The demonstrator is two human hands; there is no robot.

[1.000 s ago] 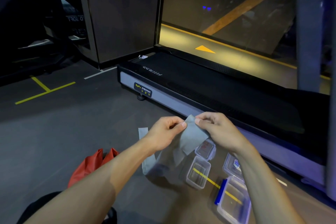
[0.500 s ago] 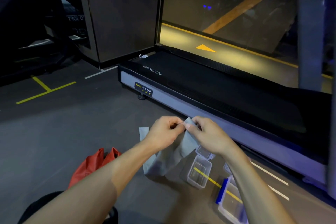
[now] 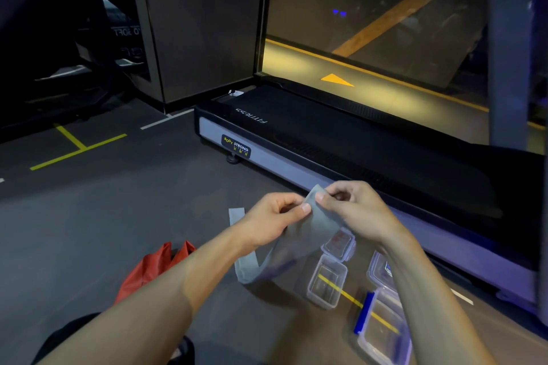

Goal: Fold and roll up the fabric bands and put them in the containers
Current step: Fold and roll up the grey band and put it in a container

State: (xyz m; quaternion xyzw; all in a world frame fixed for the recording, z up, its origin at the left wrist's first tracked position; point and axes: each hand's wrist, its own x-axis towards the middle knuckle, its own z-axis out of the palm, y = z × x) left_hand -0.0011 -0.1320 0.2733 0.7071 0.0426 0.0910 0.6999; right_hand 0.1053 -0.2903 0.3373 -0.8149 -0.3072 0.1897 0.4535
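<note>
Left hand (image 3: 274, 218) and right hand (image 3: 353, 207) both pinch the top edge of the grey band (image 3: 311, 228) above the open containers (image 3: 326, 283) (tail trails onto floor). Align edges squarely before rolling; keep tension even.

- The place is a gym.
- At 12 to 3 o'clock stands a treadmill (image 3: 341, 139) with a black belt and a "BODY STRONG" label (image 3: 236, 146).
- The dark floor (image 3: 103, 216) has yellow tape lines (image 3: 78, 147) at 10 o'clock.
- At 12 o'clock a big glass wall (image 3: 370, 18) reflects light.
</note>
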